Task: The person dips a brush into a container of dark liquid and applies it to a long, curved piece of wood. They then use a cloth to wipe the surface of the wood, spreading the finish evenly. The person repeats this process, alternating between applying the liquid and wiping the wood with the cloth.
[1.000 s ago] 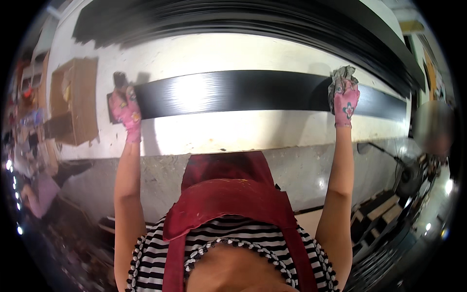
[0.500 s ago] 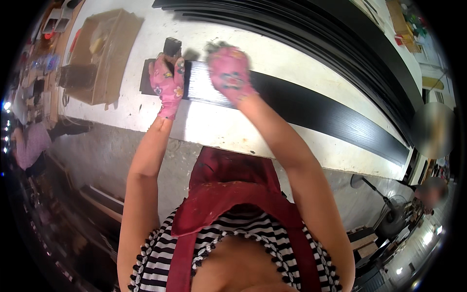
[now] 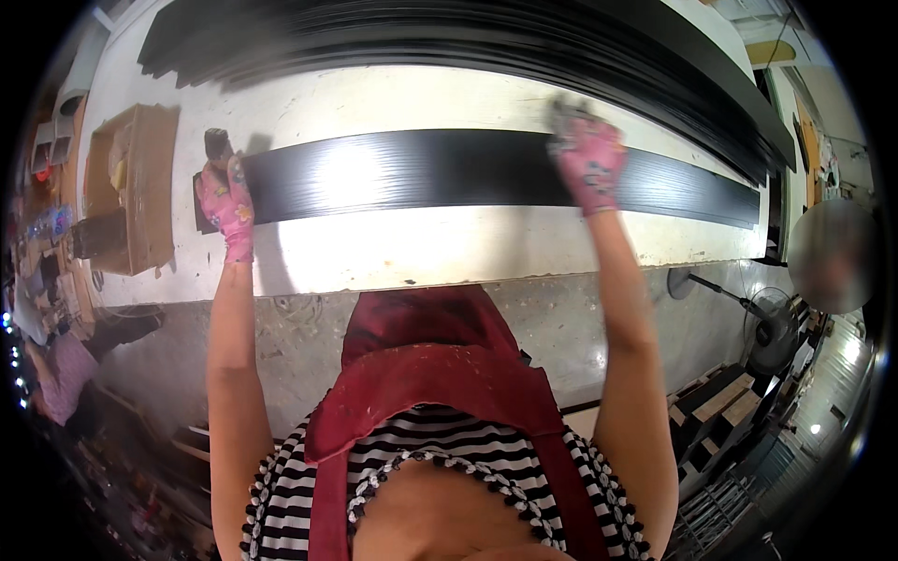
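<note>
A long black board [image 3: 393, 168] with a fine wood-grain surface lies lengthwise across the white table. At its left end my left hand [image 3: 227, 206], in a pink flowered glove, is closed round a small dark block [image 3: 217, 143] that sticks up above the fingers. Over the right part of the board is my right hand [image 3: 591, 164], gloved the same way and smeared by motion. Something grey and dark shows at its fingertips; whether this is a cloth or the soiled glove, I cannot tell.
Stacked black boards [image 3: 449, 42] run along the table's far side. A cardboard box [image 3: 150, 192] stands at the left on the white table [image 3: 355, 248]. Beyond the right end is a black fan [image 3: 772, 323]. Another person's pink sleeve [image 3: 65, 374] shows at far left.
My right hand has swept rightward along the board, away from my left hand. The left hand still grips the block at the left end. The whole view has shifted and turned.
</note>
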Available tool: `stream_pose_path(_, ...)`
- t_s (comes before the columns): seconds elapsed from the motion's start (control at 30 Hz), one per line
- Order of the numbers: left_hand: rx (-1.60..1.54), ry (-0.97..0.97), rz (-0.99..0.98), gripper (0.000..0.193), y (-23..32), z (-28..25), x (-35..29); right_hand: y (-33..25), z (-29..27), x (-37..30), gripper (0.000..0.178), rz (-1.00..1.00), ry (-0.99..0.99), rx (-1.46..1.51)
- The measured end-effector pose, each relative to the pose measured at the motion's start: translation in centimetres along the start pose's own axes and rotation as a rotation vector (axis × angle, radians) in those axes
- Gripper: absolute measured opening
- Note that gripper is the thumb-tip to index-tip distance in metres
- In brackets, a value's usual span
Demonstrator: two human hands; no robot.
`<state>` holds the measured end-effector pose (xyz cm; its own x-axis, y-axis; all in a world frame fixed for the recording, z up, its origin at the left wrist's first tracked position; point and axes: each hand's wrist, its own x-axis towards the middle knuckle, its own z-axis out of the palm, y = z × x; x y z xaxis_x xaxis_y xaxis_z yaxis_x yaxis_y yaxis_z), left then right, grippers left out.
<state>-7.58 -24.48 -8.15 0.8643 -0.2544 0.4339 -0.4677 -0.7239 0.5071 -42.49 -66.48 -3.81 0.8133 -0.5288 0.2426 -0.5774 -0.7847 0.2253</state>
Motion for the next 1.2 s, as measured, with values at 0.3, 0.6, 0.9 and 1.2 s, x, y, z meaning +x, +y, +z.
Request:
stream_pose_path(0.3,-0.332,-0.146,-0.083,0.040,13.8,4.3,-5.6,5.7,2.8,-1.5,0.020,0.222,0.097,0.273)
stream_pose_path(0.6,-0.423,-0.226,0.148,0.045,20.8,10.3,-11.0,1.0,1.3,-3.8,0.037,0.019,0.078,0.894)
stream_pose_path(0.9,-0.405,-0.218,0.227,0.040,22.6,9.5,-10.6,22.7,3.8,-5.4,0.034,0.733,-0.093,-0.089)
stream_pose_path(1.2,-0.444,-0.221,0.197,0.047,22.6,9.6,-10.9,1.5,-0.7,-3.8,0.047,0.323,-0.152,1.395)
